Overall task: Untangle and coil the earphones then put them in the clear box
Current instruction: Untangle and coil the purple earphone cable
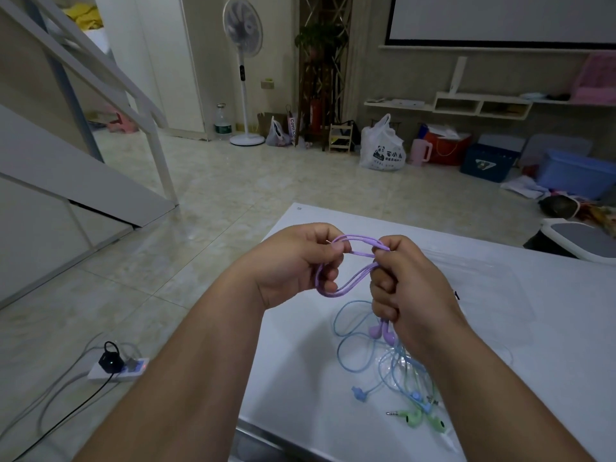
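Above the white table [550, 378] I hold purple earphones [353, 278] between both hands. My left hand [293, 261] pinches one end of the looped purple cord with its fingers curled through the loops. My right hand [403, 288] grips the other end, and the two purple earbuds [383, 331] hang below its fist. On the table under my right wrist lies a tangle of blue earphones [360, 331] and green earphones [416, 420]. The clear box [493, 281] sits on the table just beyond my right hand, hard to make out.
The table's left edge runs close to my left arm. A white power strip [116, 368] with cables lies on the tiled floor at left. A fan [243, 78], bags and storage boxes stand along the far wall.
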`<state>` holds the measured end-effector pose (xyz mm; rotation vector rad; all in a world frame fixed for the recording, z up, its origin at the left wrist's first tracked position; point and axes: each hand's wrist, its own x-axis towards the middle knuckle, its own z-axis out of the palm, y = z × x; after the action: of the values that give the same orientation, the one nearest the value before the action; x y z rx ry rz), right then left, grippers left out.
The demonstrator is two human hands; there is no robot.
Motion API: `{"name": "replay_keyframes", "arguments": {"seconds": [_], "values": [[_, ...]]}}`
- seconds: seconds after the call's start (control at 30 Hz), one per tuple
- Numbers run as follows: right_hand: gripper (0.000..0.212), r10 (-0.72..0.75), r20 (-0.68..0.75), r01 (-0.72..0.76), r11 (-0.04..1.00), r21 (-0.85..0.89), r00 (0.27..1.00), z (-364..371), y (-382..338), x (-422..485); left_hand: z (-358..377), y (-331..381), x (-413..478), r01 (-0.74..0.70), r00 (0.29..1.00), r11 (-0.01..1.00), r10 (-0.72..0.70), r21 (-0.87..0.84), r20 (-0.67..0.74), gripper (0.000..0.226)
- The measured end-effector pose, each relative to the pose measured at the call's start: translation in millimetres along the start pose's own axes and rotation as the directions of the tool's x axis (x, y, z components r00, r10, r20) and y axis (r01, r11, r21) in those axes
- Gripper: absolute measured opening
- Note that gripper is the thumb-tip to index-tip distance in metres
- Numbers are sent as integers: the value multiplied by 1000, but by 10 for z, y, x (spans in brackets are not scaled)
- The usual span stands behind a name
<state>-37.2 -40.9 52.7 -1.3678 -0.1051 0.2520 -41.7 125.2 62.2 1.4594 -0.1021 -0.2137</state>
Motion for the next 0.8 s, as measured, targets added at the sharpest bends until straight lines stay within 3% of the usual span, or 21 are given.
{"name": "replay_keyframes", "arguments": {"seconds": [0.2,0.43,0.67,0.8], "values": [[21,42,65,-41,999,-18,997,-38,10,9,-71,-36,74,-83,969,994,65,-68,-238,18],[26,91,73,-94,995,41,993,-45,59,25,-26,-10,72,-91,971,988,60,-124,-232,23],[42,197,72,-196,980,-17,978,-69,68,32,-11,-63,58,3,981,980,36,199,-193,22],[58,186,-36,-187,982,-15,982,-58,91,60,-12,-67,46,42,981,935,28,352,-192,23]]}}
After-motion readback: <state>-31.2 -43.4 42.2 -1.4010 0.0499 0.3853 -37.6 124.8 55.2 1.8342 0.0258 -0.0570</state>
